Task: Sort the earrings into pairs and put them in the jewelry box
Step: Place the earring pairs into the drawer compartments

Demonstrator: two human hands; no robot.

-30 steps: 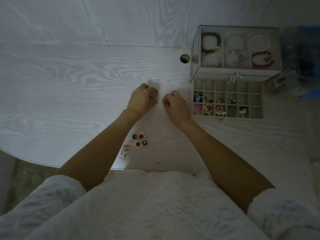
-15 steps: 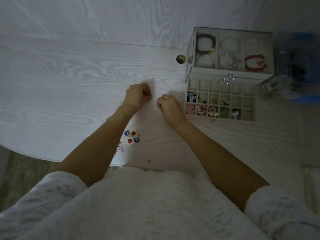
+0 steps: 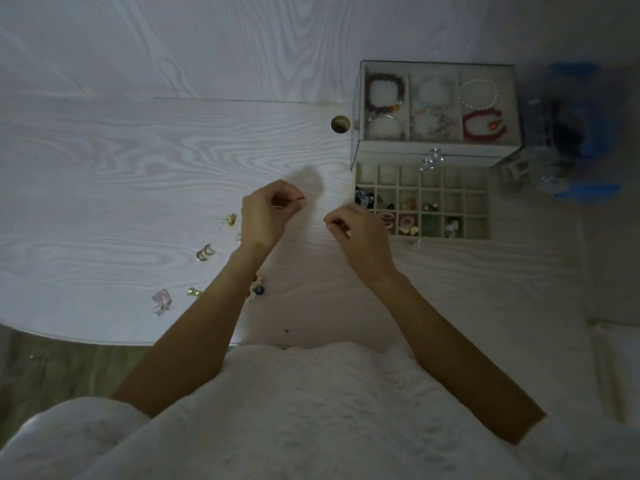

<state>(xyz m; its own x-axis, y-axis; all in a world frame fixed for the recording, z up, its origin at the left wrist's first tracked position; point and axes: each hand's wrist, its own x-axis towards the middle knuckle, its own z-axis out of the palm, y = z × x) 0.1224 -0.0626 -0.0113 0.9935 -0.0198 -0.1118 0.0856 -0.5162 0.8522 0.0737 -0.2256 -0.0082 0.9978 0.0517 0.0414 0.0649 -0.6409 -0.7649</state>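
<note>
My left hand (image 3: 266, 213) hovers over the white table and pinches a small thin earring (image 3: 300, 199) at its fingertips. To its right, my right hand (image 3: 360, 230) pinches another tiny earring (image 3: 341, 223) just left of the jewelry box drawer (image 3: 479, 202). That gridded drawer is pulled open, and several of its compartments hold earrings. Loose earrings lie left of my left arm: a gold one (image 3: 230, 220), a gold curved one (image 3: 205, 252), a small gold one (image 3: 194, 292) and a pink one (image 3: 161, 300). A flower earring pair (image 3: 257, 289) peeks out beside my left forearm.
The glass-topped jewelry box (image 3: 356, 133) holds bracelets in its upper tray. A round gold-brown object (image 3: 340, 124) lies left of it. Blurred blue and dark things (image 3: 571, 133) stand to the box's right. The table's front edge (image 3: 86, 336) curves near my body.
My hands have drawn apart, the left one rising slightly. The view shifted, bringing several loose earrings left of my arm into sight.
</note>
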